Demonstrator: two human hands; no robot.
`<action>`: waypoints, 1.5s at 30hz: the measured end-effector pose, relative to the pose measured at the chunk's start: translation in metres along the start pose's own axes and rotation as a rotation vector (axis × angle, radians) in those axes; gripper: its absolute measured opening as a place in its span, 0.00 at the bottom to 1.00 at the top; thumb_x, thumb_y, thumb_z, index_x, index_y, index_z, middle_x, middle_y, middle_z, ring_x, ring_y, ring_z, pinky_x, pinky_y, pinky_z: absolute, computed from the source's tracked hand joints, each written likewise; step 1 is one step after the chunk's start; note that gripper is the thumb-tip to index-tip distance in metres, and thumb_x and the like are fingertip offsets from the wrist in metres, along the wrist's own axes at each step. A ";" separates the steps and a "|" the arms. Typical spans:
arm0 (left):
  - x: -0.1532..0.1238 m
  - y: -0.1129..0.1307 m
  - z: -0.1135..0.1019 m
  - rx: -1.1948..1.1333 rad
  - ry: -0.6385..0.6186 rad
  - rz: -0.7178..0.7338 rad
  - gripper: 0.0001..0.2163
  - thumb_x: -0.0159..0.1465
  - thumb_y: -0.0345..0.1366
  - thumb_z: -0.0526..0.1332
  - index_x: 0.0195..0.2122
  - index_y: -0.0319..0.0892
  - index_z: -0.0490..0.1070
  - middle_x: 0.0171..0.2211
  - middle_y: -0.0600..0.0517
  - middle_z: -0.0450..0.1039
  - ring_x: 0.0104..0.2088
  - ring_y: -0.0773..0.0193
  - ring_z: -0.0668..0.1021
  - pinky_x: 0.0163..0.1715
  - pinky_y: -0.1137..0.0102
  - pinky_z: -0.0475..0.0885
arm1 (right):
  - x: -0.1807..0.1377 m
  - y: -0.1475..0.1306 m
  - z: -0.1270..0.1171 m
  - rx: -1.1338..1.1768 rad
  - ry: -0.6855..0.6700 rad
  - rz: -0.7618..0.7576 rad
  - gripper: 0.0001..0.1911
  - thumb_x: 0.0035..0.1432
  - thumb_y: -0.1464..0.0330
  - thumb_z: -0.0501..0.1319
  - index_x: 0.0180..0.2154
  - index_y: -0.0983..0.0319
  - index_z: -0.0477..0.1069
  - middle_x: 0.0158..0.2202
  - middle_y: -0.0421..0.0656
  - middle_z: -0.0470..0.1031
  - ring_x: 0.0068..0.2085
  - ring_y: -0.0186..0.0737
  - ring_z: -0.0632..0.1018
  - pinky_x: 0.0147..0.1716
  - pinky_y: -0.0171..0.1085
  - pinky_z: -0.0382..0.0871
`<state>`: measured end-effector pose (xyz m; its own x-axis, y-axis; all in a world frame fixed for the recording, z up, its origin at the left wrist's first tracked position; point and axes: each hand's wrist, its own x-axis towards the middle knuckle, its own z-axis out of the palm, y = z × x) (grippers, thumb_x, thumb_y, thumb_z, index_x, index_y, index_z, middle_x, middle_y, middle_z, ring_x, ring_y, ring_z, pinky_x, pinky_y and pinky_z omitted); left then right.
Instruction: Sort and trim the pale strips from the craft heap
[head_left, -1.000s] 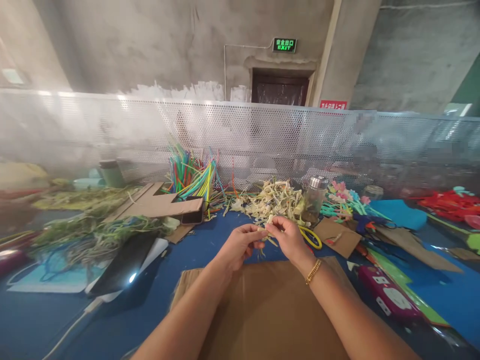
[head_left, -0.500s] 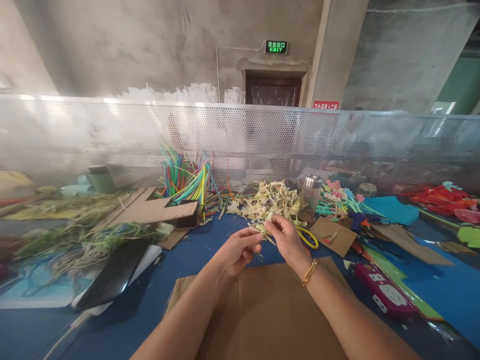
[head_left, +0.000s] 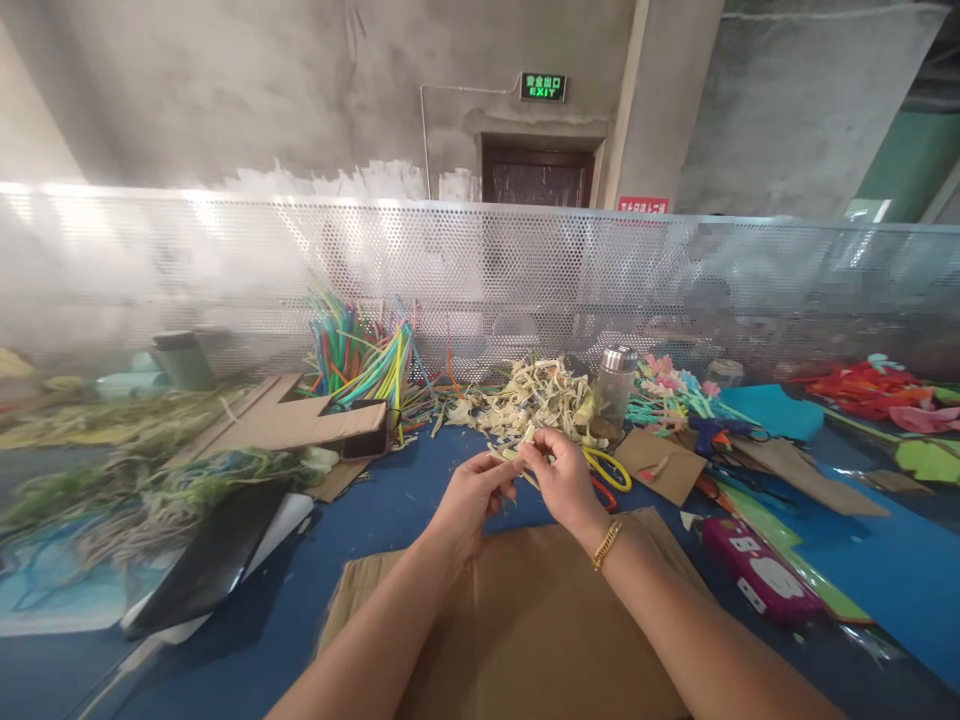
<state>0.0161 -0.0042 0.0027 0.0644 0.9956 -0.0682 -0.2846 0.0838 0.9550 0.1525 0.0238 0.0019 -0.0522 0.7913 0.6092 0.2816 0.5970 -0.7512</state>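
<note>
My left hand (head_left: 471, 492) and my right hand (head_left: 559, 475) meet above the blue table (head_left: 390, 500), both pinched on a small bundle of pale yellow strips (head_left: 517, 448). A gold bracelet (head_left: 604, 545) circles my right wrist. Just behind the hands lies a heap of the same pale strips (head_left: 536, 395). Yellow-handled scissors (head_left: 606, 468) rest right of my right hand. A brown cardboard sheet (head_left: 540, 620) lies under my forearms.
Colourful straws (head_left: 360, 355) lean at the perforated metal screen (head_left: 480, 270). A glass jar with a metal lid (head_left: 613, 385), cardboard pieces (head_left: 296, 420), a black tablet (head_left: 214, 560), green strands (head_left: 142, 480), a purple box (head_left: 761, 575) and paper flowers (head_left: 679, 390) crowd the table.
Both hands stay pinched on the strip bundle, working it slightly. The view has drifted right, so everything sits a little further left in the frame.
</note>
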 end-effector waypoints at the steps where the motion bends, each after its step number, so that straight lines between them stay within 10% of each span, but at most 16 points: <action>1: 0.000 0.000 0.000 0.003 0.002 -0.004 0.17 0.46 0.45 0.73 0.26 0.39 0.68 0.17 0.55 0.68 0.15 0.76 0.63 0.15 0.79 0.51 | 0.000 0.000 0.000 -0.003 0.000 -0.002 0.12 0.57 0.61 0.59 0.26 0.61 0.65 0.24 0.39 0.70 0.29 0.37 0.70 0.31 0.34 0.65; 21: -0.007 0.012 0.001 0.045 0.062 0.132 0.08 0.46 0.37 0.71 0.21 0.38 0.76 0.20 0.51 0.72 0.22 0.70 0.67 0.23 0.74 0.61 | 0.007 -0.017 -0.005 0.263 -0.020 0.248 0.14 0.48 0.59 0.66 0.27 0.62 0.68 0.24 0.38 0.69 0.27 0.34 0.68 0.29 0.34 0.63; 27: -0.007 0.005 0.005 -0.076 0.094 0.074 0.08 0.46 0.37 0.70 0.21 0.38 0.75 0.21 0.51 0.73 0.24 0.68 0.70 0.28 0.73 0.64 | 0.062 -0.022 -0.039 0.095 0.109 0.148 0.15 0.50 0.58 0.65 0.32 0.63 0.73 0.31 0.44 0.75 0.32 0.37 0.72 0.34 0.37 0.66; 31: -0.007 -0.004 0.011 -0.152 0.116 0.059 0.09 0.46 0.38 0.70 0.21 0.38 0.76 0.23 0.51 0.74 0.25 0.68 0.70 0.28 0.73 0.64 | 0.125 -0.002 -0.047 -0.340 -0.038 0.028 0.13 0.53 0.59 0.62 0.31 0.63 0.74 0.29 0.43 0.76 0.30 0.37 0.73 0.34 0.37 0.65; 39: -0.008 -0.004 0.014 -0.294 0.212 0.115 0.11 0.46 0.41 0.71 0.26 0.39 0.78 0.27 0.50 0.76 0.28 0.66 0.73 0.32 0.73 0.66 | 0.219 0.041 -0.001 -1.141 -0.157 0.058 0.17 0.53 0.59 0.64 0.40 0.63 0.75 0.43 0.55 0.77 0.48 0.51 0.73 0.47 0.46 0.61; 45: -0.005 -0.016 0.019 -0.215 0.129 0.180 0.14 0.46 0.47 0.71 0.24 0.41 0.78 0.25 0.49 0.75 0.27 0.63 0.72 0.29 0.69 0.67 | 0.188 0.047 0.054 -1.080 -0.439 -0.080 0.06 0.55 0.77 0.59 0.33 0.67 0.75 0.35 0.56 0.77 0.41 0.46 0.75 0.41 0.43 0.62</action>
<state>0.0388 -0.0112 -0.0067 -0.1232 0.9913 0.0470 -0.4773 -0.1007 0.8730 0.1037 0.2078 0.0676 -0.3738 0.8606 0.3459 0.9200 0.3913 0.0205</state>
